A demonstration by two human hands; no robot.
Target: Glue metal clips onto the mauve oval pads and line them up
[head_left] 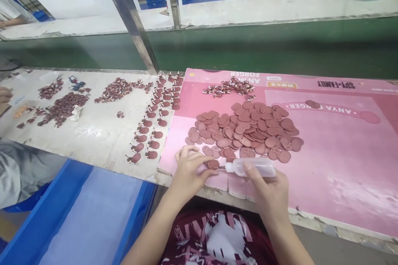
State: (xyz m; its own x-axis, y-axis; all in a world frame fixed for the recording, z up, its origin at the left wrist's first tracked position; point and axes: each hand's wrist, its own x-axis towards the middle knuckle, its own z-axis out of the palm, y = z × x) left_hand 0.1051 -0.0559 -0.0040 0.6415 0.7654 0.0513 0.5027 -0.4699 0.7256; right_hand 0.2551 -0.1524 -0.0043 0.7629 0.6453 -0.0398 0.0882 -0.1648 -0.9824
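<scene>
Two bare forearms reach up from the bottom edge and converge toward the middle. The left hand [190,170] lies palm down, fingers curled, with thumb and forefinger pinched together at their tips. The right hand [270,192] is seen from its back, wrist slightly bent, fingers apparently wrapped closed, though the fingertips are hidden from view.

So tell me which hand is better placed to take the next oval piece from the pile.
Probably left. The left hand only pinches a small oval piece, close to the pile. The right hand is wrapped around the squeeze bottle, nozzle at that piece.
</scene>
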